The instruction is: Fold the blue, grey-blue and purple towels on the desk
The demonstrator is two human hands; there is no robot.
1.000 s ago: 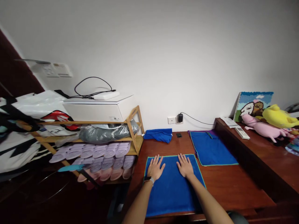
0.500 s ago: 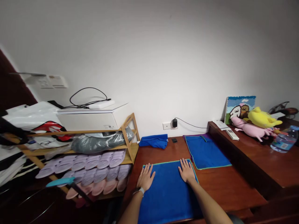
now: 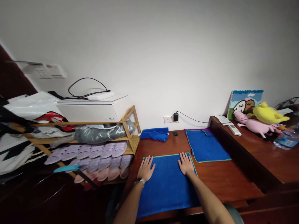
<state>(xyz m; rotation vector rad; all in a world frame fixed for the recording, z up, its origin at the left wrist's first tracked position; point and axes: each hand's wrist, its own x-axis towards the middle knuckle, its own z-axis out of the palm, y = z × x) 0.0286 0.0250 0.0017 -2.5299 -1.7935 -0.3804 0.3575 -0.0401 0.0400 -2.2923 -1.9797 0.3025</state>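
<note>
A blue cloth [image 3: 168, 183] with a green edge lies spread flat on the brown wooden table [image 3: 224, 177]. My left hand [image 3: 146, 169] rests palm down on its far left corner, fingers stretched out. On the far right corner lies my right hand [image 3: 186, 164], also flat with the fingers apart. Just to the right is a stack of blue cloths [image 3: 206, 146] with green and purple edges. A crumpled blue cloth [image 3: 155, 134] sits at the back left of the table, by the wall.
Left of the table stands a wooden rack [image 3: 130, 133] with several slippers [image 3: 98, 151] and a white box [image 3: 91, 112]. On the raised ledge at right are a remote [image 3: 234, 130], plush toys [image 3: 257, 126] and a water bottle [image 3: 286, 139]. A black charger [image 3: 176, 116] is plugged into the wall.
The view has tilted down slightly, so everything sits a little higher in the picture. Both hands stay flat on the same corners of the cloth.
</note>
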